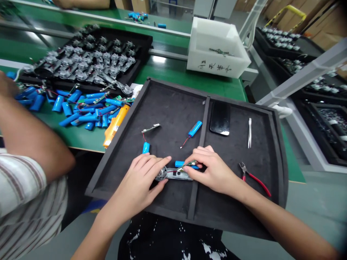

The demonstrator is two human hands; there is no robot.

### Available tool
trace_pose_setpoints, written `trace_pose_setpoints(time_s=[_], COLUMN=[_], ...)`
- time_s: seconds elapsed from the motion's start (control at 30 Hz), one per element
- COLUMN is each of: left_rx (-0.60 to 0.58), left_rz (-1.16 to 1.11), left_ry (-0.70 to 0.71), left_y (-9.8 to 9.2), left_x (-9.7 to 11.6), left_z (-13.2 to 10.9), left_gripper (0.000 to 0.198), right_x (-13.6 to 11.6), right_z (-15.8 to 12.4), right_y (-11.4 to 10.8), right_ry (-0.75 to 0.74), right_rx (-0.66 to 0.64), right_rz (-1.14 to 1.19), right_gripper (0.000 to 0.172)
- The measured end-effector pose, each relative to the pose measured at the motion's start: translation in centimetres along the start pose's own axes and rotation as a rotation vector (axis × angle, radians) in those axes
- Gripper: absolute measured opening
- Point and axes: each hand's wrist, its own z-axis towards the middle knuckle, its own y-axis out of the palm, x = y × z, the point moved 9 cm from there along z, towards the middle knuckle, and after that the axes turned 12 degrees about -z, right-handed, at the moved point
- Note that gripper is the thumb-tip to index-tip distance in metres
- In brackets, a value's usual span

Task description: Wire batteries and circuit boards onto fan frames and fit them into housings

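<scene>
My left hand (148,177) is closed around the round end of a grey plastic housing (179,175), which lies on the black foam tray (168,108). Between the thumb and fingers of my right hand (210,168) is a small green circuit board (191,164), tilted just above the housing's handle part. A blue battery cell (179,164) lies right behind the housing, partly hidden by my right fingers. Past my left hand, another blue cell (146,147) is wired to a circuit board (151,128). A loose blue cell (195,129) with a red lead lies by the divider.
In the tray's right part lie a phone (220,118), white tweezers (249,133) and red-handled cutters (255,177). Blue cells (89,108) heap at left beside a yellow tool (116,124), below a tray of grey housings (89,57). A white bin (217,50) stands behind; a co-worker's arm (32,126) is at left.
</scene>
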Motion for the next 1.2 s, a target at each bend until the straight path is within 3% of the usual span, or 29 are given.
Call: trace_pose_setpoints(time_s=[1.2], left_rx=[0.008], left_rz=[-0.019], left_ry=[-0.002], left_y=[-0.05], left_x=[-0.29], left_z=[0.16], left_gripper=[0.054], right_x=[0.46], right_z=[0.29], right_y=[0.31], right_ry=[-0.007], right_rx=[0.039], right_rz=[-0.030], right_gripper=[0.003])
